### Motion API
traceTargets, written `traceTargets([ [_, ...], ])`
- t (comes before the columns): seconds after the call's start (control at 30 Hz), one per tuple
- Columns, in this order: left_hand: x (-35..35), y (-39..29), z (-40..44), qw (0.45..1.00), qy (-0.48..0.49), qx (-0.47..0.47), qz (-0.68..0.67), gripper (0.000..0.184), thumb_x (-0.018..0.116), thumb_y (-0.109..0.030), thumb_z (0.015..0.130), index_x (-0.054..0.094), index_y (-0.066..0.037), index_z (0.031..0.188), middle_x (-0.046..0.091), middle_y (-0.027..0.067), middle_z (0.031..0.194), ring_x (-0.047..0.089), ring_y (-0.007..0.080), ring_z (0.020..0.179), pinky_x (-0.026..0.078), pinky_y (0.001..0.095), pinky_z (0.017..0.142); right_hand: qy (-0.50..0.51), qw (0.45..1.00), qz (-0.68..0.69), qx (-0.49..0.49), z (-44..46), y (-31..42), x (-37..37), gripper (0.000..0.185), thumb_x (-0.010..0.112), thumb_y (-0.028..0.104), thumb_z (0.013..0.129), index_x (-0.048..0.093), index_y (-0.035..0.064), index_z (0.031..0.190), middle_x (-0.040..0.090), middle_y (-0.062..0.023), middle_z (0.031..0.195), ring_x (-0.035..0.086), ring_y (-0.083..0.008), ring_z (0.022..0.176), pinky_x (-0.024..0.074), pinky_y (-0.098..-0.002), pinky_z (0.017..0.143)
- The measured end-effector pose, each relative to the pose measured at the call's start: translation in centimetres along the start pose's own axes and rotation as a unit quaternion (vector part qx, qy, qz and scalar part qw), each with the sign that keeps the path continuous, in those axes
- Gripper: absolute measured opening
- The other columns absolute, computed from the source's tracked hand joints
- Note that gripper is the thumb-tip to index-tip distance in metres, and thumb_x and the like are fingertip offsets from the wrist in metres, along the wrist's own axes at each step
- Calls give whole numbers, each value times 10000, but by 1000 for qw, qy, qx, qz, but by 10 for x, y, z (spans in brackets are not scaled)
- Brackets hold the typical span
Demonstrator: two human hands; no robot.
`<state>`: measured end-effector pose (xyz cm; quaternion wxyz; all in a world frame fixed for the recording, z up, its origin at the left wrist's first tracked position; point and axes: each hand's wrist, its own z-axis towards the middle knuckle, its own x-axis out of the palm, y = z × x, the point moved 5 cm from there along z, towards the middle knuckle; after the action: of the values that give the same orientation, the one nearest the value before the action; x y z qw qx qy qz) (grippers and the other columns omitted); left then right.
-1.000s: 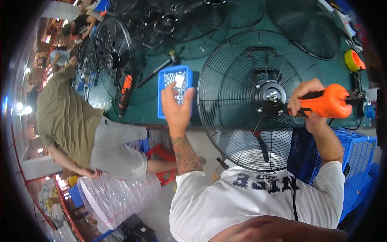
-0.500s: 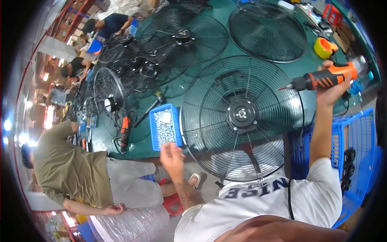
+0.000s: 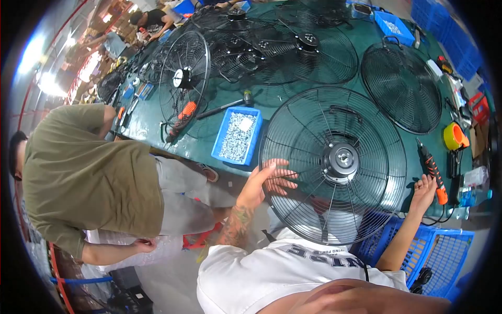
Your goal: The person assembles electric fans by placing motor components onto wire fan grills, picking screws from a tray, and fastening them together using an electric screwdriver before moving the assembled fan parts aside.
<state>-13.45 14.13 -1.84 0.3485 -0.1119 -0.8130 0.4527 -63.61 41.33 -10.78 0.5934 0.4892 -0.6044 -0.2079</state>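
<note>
A round black wire fan guard (image 3: 300,131) with a motor (image 3: 340,161) at its centre lies in front of me, overhanging the table's front edge. My left hand (image 3: 267,182) is at its left rim, fingers spread and seen through the wires; I cannot tell whether they press on it. On the right, my right hand (image 3: 422,193) is beside an orange and black electric screwdriver (image 3: 434,172) lying on the table. Its fingers are apart and hold nothing. Left of the guard sits a blue tray (image 3: 215,150) of small silver screws (image 3: 235,138).
Another guard (image 3: 401,86) lies at the back right, near yellow-orange tape (image 3: 456,137). Several fan assemblies (image 3: 307,44) crowd the far table. A hammer-like tool (image 3: 225,106) and second screwdriver (image 3: 181,121) lie left. A person in olive (image 3: 94,167) stands left; blue crates (image 3: 434,251) stand lower right.
My right hand has brought the screwdriver down to the table and let go of it. My left hand has moved from the screw tray to the guard's left rim. The view has shifted.
</note>
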Motion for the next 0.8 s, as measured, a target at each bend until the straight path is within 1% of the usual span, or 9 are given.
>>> traceTargets([
  [0.1,10,-8,0,1000,-4,18,22,530,438,-390,1074,472,41,1381,688,285,1184,751,360,959,634,352,677,-12,997,-69,-24,-5,-2,11,346,618,329,1030,609,20,1185,650,-73,931,590,-123,712,488,-274,652],
  [0.13,15,-12,0,999,-11,25,34,502,466,-361,1066,479,35,1374,702,267,1161,760,339,925,632,342,649,-39,994,-91,-47,-14,0,22,300,624,283,1027,641,14,1158,631,-44,842,568,-108,619,462,-247,573],
  [0.27,32,-22,-4,999,0,33,41,454,515,-325,1051,503,21,1344,712,240,1149,764,322,915,631,340,640,-4,969,-227,-97,-19,-4,37,280,602,251,1035,685,-8,1103,567,6,733,498,-56,550,398,-209,502],
  [0.43,26,-37,-8,999,-2,35,26,453,507,-322,1047,502,23,1341,710,252,1139,764,341,904,636,354,632,2,960,-252,-124,-25,-7,42,296,568,264,1056,682,-5,1103,549,20,720,472,-38,555,386,-202,498],
  [0.5,20,-51,-13,998,-3,58,-24,470,493,-332,1042,499,31,1340,701,282,1143,761,367,901,638,366,629,14,947,-290,-134,-14,-6,29,296,554,269,1064,684,4,1091,538,31,710,457,-36,549,376,-200,497],
  [0.57,14,-78,-21,995,-22,95,-26,581,453,-408,1023,487,78,1341,680,331,1155,755,395,897,633,362,619,37,945,-291,-142,-5,-9,24,305,546,281,1071,686,9,1077,531,40,701,431,-28,541,361,-196,499],
  [0.63,0,-104,-27,987,-33,153,-23,634,406,-444,1020,502,102,1330,676,340,1153,753,391,876,626,343,610,42,948,-278,-147,-7,-10,26,298,552,282,1073,688,16,1066,526,36,698,428,-24,540,355,-191,493],
  [0.73,-24,-152,-44,963,-67,255,-62,650,368,-459,1027,537,103,1308,680,335,1135,744,367,852,622,341,635,44,935,-313,-162,-12,-8,33,306,563,296,1074,683,15,1059,524,26,692,453,-27,538,366,-191,481],
  [0.8,-49,-184,-46,937,-115,325,-53,666,363,-467,1034,540,114,1307,678,335,1140,745,363,892,621,325,649,35,925,-339,-166,-13,-9,34,326,565,310,1075,679,6,1046,530,21,691,463,-29,530,368,-195,475],
])
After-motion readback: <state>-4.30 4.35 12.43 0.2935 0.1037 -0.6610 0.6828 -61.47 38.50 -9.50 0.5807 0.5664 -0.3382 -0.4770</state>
